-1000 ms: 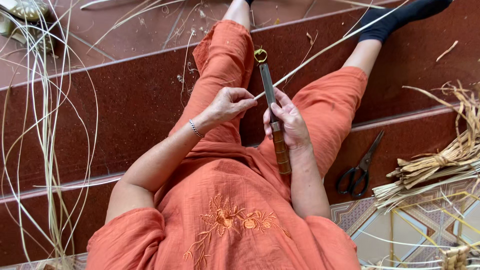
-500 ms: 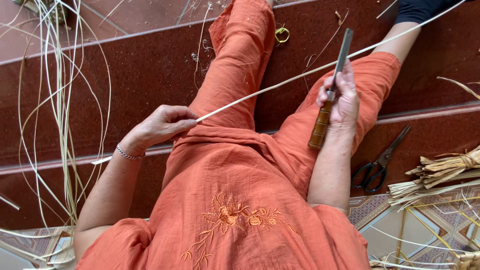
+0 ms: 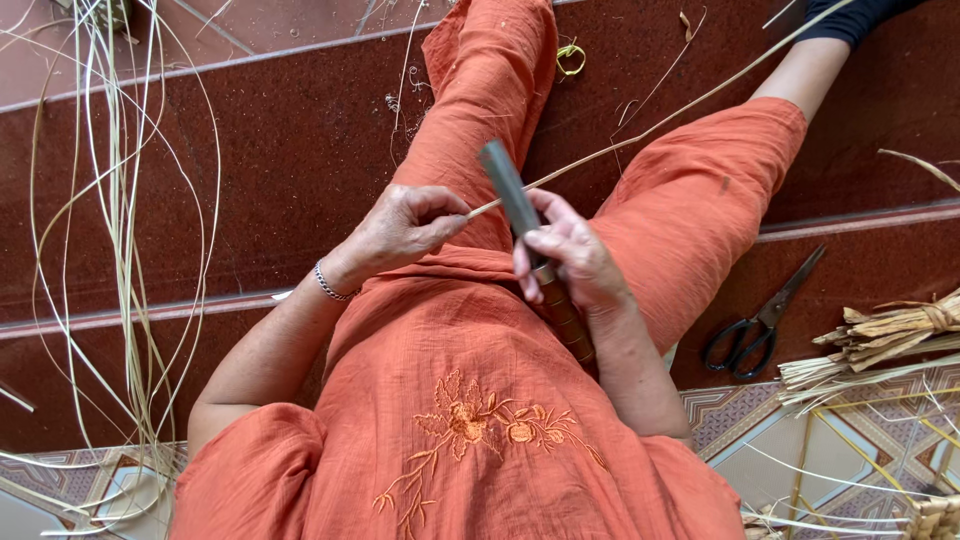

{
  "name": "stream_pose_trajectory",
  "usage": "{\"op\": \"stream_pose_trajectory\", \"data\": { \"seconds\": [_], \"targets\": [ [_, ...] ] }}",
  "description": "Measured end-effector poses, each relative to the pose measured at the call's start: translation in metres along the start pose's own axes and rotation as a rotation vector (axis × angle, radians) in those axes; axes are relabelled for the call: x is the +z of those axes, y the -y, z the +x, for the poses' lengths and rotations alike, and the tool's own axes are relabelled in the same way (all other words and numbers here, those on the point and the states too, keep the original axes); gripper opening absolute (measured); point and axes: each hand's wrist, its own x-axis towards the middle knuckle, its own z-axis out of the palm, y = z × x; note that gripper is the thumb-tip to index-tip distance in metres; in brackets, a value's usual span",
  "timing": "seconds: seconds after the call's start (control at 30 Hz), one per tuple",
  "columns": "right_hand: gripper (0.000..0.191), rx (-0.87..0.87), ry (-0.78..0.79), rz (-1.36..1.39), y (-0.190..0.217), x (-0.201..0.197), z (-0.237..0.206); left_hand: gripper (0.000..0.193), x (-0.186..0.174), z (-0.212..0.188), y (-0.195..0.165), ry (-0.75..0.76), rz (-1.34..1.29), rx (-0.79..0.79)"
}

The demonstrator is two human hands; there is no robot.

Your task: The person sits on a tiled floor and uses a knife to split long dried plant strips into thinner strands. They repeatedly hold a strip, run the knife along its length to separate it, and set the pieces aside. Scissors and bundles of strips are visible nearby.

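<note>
Nearest to us, our right hand (image 3: 570, 262) has come back in over the lap; half a second ago it was raised toward the right knee. Its grip is closed around the knife (image 3: 535, 258), wooden handle running down toward the wrist, blade pointing up and away. Our left hand (image 3: 405, 228) has also drawn in from its wider reach, and its grip pinches the near end of the thin cane strip (image 3: 640, 135) just beside the blade. By our judgement the strip has been run out once and is set against the blade again for another pass.

The strip runs up and right past the knee, over the red steps (image 3: 280, 150), with open room along that line. Black scissors (image 3: 762, 322) lie on the lower step to the right, near a tied bundle of dry leaves (image 3: 880, 340). Loose pale strands (image 3: 120, 200) hang well apart on the left.
</note>
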Motion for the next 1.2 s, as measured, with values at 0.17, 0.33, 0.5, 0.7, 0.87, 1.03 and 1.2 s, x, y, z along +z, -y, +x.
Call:
{"op": "stream_pose_trajectory", "data": {
  "seconds": [0.17, 0.33, 0.5, 0.7, 0.87, 1.03, 1.2],
  "targets": [
    [0.040, 0.101, 0.075, 0.008, -0.008, 0.011, 0.004, 0.026, 0.010, -0.001, 0.000, 0.056, -0.225, -0.013],
    [0.033, 0.039, 0.069, 0.090, -0.013, -0.001, 0.003, 0.022, 0.008, -0.008, 0.005, 0.061, -0.234, -0.046],
    [0.032, -0.021, 0.056, 0.194, -0.016, -0.013, 0.001, 0.022, 0.003, -0.016, 0.001, 0.069, -0.256, -0.117],
    [0.031, -0.082, -0.003, 0.144, -0.011, -0.025, 0.001, 0.022, -0.003, -0.022, -0.004, 0.061, -0.207, -0.134],
    [0.032, -0.130, -0.049, 0.126, -0.007, -0.037, 0.002, 0.022, -0.009, -0.028, -0.004, 0.062, -0.151, -0.124],
    [0.033, -0.178, -0.105, 0.099, 0.000, -0.041, 0.005, 0.024, -0.013, -0.034, -0.001, 0.071, -0.260, -0.178],
    [0.037, -0.087, -0.053, -0.004, -0.004, -0.019, 0.005, 0.024, -0.017, -0.036, 0.004, 0.046, -0.263, -0.230]
  ]
}}
